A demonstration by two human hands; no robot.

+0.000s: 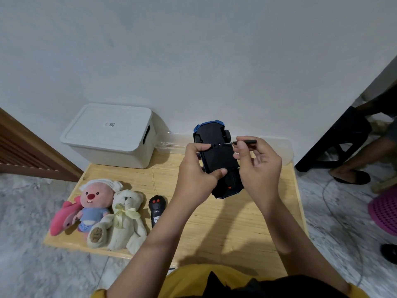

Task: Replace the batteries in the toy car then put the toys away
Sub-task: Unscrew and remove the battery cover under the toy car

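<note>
— What have you got in your hands?

— My left hand (pixel 196 168) grips the car (pixel 217 155), held belly-up above the table (pixel 225 222) at centre frame, thumb across its underside. My right hand (pixel 257 166) pinches a screwdriver (pixel 240 143), its tip on the underside near the upper wheels, on what looks like a screw, though it is too small to be sure.

— And the other toys?

— At lower left lie a pink fish (pixel 62 218), a beaver (pixel 94 203) and a bear (pixel 126 218), touching in a row, with the remote (pixel 157 209) just beside the bear. A lidded white box (pixel 111 134) sits at the upper left of the table.
</note>
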